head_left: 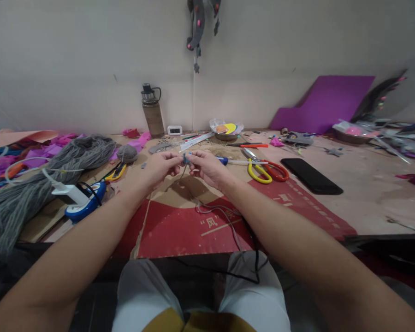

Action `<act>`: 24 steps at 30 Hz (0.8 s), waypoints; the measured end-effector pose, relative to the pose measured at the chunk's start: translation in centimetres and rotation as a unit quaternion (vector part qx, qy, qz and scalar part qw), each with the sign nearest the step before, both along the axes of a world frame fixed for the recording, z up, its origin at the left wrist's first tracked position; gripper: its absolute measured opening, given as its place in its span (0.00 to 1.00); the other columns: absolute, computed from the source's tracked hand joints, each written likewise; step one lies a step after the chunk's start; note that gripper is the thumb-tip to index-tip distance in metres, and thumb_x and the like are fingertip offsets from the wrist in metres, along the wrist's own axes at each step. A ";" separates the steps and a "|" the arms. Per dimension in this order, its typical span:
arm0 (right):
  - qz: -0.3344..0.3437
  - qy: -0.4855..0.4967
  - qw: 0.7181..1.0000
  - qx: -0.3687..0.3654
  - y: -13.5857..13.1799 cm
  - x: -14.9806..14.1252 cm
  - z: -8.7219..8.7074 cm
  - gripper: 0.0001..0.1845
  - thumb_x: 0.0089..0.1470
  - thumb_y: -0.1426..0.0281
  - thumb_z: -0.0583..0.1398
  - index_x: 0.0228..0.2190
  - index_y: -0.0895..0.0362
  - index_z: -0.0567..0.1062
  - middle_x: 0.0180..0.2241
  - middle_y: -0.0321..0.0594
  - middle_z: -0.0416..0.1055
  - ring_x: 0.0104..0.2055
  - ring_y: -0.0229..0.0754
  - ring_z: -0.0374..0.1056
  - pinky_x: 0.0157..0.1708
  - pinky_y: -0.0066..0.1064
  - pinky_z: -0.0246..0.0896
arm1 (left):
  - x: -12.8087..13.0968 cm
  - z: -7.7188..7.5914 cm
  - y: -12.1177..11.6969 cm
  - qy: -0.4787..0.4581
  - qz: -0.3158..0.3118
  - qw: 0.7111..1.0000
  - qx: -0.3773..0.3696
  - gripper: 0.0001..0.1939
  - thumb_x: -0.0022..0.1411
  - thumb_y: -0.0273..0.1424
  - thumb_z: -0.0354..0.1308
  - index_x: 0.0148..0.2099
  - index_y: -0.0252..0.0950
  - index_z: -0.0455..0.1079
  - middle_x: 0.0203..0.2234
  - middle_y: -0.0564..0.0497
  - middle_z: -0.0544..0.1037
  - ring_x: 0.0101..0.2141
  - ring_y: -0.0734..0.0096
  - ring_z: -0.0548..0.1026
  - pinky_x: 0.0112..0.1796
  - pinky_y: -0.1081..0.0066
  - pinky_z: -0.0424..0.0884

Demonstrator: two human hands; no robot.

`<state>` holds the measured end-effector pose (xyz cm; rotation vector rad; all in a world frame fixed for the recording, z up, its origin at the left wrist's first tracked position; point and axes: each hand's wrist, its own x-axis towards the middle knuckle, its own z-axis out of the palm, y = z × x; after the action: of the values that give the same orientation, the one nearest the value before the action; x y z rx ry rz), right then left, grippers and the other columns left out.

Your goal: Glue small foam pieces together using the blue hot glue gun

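Note:
Over the middle of the table, my left hand (164, 167) and my right hand (207, 167) meet fingertip to fingertip. Both are closed in a pinch on a small blue-grey piece (185, 159). Its exact kind is too small to make out, and the fingers cover part of it. A thin grey strand (183, 172) hangs below it. Grey yarn (228, 216) trails over the red-printed cardboard (180, 230) towards my lap. Just right of my right hand lies a blue tool (222, 160) with a white stick, partly hidden.
Yellow-and-red-handled scissors (263, 171) and a black phone (311, 176) lie to the right. Left are a grey yarn skein (65, 170), a yarn ball (127, 154), a yellow cutter (116, 172) and a blue-and-white power strip (86, 201). A bottle (152, 113) stands by the wall.

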<state>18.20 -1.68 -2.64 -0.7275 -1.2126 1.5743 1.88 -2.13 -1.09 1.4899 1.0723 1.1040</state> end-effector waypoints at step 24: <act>-0.102 -0.106 0.986 0.074 0.9 0.0 -1.1 0.15 0.49 0.62 0.64 0.22 0.54 0.63 0.16 0.28 0.58 0.18 0.30 0.51 0.20 0.26 0.45 | -1.3 0.3 0.9 0.146 0.114 0.970 0.157 0.10 0.55 0.36 0.62 0.33 0.33 0.75 0.22 0.50 0.75 0.21 0.75 0.67 0.23 0.74 0.61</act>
<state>18.16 -0.75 -3.79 -0.9078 -1.3487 1.2491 0.62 -1.19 -0.80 1.8577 1.3451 1.2868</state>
